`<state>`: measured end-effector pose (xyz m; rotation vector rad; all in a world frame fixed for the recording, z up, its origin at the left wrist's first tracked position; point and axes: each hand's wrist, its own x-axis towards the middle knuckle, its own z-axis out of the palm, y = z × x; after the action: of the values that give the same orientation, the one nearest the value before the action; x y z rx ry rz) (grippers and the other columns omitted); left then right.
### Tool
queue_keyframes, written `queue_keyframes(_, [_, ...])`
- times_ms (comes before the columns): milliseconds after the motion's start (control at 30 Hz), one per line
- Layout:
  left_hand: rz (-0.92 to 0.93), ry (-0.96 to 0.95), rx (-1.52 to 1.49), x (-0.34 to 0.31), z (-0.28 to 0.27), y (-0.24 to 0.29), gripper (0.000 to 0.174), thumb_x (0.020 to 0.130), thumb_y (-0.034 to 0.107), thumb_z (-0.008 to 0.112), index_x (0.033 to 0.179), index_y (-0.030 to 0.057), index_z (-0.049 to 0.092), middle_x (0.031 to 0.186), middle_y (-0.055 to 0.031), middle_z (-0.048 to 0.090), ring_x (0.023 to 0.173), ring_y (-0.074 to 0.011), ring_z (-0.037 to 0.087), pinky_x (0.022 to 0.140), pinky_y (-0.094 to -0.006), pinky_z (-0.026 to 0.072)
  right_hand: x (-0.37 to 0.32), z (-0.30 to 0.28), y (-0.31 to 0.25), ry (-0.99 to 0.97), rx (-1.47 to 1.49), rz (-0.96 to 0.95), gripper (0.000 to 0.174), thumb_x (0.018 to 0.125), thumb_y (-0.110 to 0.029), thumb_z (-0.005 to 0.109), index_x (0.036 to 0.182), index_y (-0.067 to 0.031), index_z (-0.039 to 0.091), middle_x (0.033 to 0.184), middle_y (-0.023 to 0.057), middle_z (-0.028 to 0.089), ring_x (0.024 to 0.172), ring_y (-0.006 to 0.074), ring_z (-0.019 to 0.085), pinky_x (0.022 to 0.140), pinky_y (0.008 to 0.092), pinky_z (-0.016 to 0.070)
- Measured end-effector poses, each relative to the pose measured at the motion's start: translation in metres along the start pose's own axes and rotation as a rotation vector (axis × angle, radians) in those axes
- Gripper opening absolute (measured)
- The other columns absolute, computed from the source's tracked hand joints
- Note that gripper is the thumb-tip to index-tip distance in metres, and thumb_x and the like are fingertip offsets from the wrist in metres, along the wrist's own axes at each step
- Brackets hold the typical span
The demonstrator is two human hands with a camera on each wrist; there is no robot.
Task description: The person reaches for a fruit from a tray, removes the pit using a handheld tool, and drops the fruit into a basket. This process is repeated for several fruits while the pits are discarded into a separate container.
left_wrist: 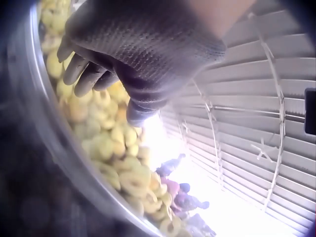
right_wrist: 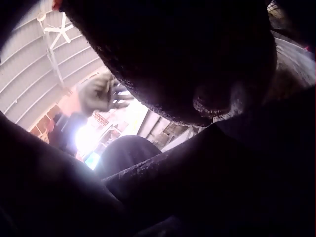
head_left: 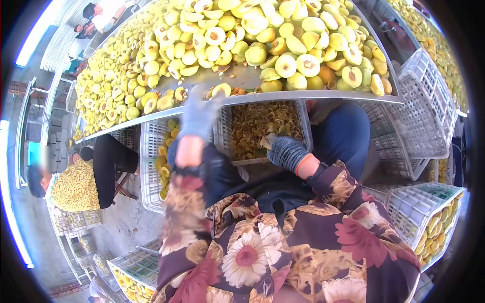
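My left hand (head_left: 199, 118), in a grey knit glove and blurred, is raised over the near rim of the metal table (head_left: 313, 95). In the left wrist view its fingers (left_wrist: 89, 79) stretch loosely toward the fruit with nothing between them. Halved yellow peaches (head_left: 217, 38), some with brown pits or hollows, are heaped on the tabletop. Low over my lap, my right hand (head_left: 289, 153), also gloved, curls its fingers round a small tan object (head_left: 266, 142), whose kind I cannot tell. The right wrist view is mostly dark.
Below the table edge stands a crate of peelings and scraps (head_left: 265, 123) between my knees. A white crate (head_left: 151, 166) with yellow fruit is to its left. Stacked crates (head_left: 424, 106) stand at right. Another person (head_left: 76, 184) sits at left.
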<state>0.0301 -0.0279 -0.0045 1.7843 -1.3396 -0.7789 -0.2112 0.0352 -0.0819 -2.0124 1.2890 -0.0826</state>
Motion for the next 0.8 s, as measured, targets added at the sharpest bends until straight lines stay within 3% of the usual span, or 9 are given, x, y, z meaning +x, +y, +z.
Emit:
queue_keyframes(100, [0.099,-0.217,0.289,0.039,0.078,0.024,0.092,0.070,0.052,0.075,0.134,-0.0025,0.038,0.120,-0.0242,0.058,0.112,-0.0333,0.057,0.095,-0.0391,0.0452,-0.006,-0.006,0.002,0.049,0.052,-0.045,0.028,0.081,-0.023,0.058,0.102,-0.0052,0.059,0.088,0.0212,0.066,0.085,0.0388,0.064,0.076,0.0476,0.0502])
queue_keyframes(200, [0.000,-0.374,0.602,0.055,0.112,0.066,0.099,0.067,0.054,0.076,0.135,-0.0046,0.034,0.120,-0.0258,0.058,0.113,-0.0343,0.057,0.095,-0.0394,0.0452,-0.010,-0.011,0.008,0.083,0.087,-0.052,0.027,0.081,-0.023,0.058,0.100,-0.0045,0.059,0.086,0.0218,0.065,0.084,0.0388,0.064,0.075,0.0478,0.0503])
queue_keyframes(400, [-0.081,-0.353,0.540,0.067,0.129,0.062,0.102,0.063,0.054,0.079,0.132,-0.0078,0.036,0.119,-0.0267,0.058,0.113,-0.0341,0.057,0.094,-0.0389,0.0464,0.001,0.004,0.020,0.047,0.117,-0.049,0.025,0.082,-0.022,0.057,0.099,-0.0043,0.058,0.085,0.0231,0.065,0.083,0.0384,0.064,0.073,0.0480,0.0504])
queue_keyframes(500, [0.113,-0.100,0.232,0.056,0.109,0.050,0.082,0.073,0.050,0.074,0.128,-0.0028,0.044,0.116,-0.0175,0.062,0.105,-0.0278,0.061,0.086,-0.0386,0.0506,-0.004,-0.006,0.014,0.089,0.147,-0.084,0.023,0.083,-0.021,0.056,0.099,-0.0046,0.057,0.084,0.0229,0.064,0.083,0.0385,0.064,0.072,0.0482,0.0504])
queue_keyframes(600, [-0.168,-0.388,-0.813,0.043,0.069,0.046,0.052,0.088,0.043,0.061,0.119,0.0023,0.049,0.115,-0.0116,0.061,0.102,-0.0239,0.061,0.083,-0.0390,0.0508,-0.009,-0.018,0.009,0.229,0.113,-0.151,0.020,0.084,-0.021,0.057,0.096,-0.0050,0.056,0.080,0.0221,0.064,0.080,0.0391,0.063,0.070,0.0487,0.0498])
queue_keyframes(633, [-0.212,-0.465,-0.942,0.037,0.056,0.043,0.046,0.090,0.040,0.058,0.118,0.0039,0.050,0.114,-0.0105,0.061,0.100,-0.0240,0.061,0.082,-0.0399,0.0510,-0.010,-0.020,0.008,0.277,0.088,-0.190,0.019,0.084,-0.021,0.057,0.094,-0.0051,0.056,0.079,0.0218,0.064,0.078,0.0394,0.063,0.069,0.0489,0.0495])
queue_keyframes(700, [-0.290,-0.606,-1.207,0.025,0.030,0.035,0.035,0.095,0.036,0.053,0.115,0.0070,0.052,0.111,-0.0085,0.062,0.097,-0.0243,0.061,0.081,-0.0417,0.0513,-0.009,-0.030,0.003,0.303,0.102,-0.096,0.019,0.085,-0.023,0.058,0.093,-0.0059,0.054,0.076,0.0205,0.063,0.075,0.0391,0.062,0.067,0.0485,0.0491])
queue_keyframes(733, [-0.301,-0.571,-1.227,0.016,0.023,0.032,0.035,0.094,0.036,0.053,0.114,0.0068,0.052,0.109,-0.0086,0.062,0.096,-0.0246,0.061,0.080,-0.0419,0.0514,-0.009,-0.036,-0.003,0.315,0.106,-0.048,0.020,0.085,-0.024,0.058,0.093,-0.0062,0.053,0.074,0.0198,0.062,0.074,0.0389,0.062,0.066,0.0483,0.0489])
queue_keyframes(800, [-0.324,-0.520,-1.268,0.001,0.018,0.028,0.036,0.094,0.036,0.054,0.113,0.0065,0.052,0.106,-0.0087,0.062,0.094,-0.0253,0.061,0.079,-0.0423,0.0516,-0.013,-0.049,-0.024,0.477,0.011,-0.173,0.021,0.086,-0.025,0.059,0.095,-0.0080,0.052,0.069,0.0177,0.061,0.068,0.0366,0.063,0.061,0.0464,0.0487])
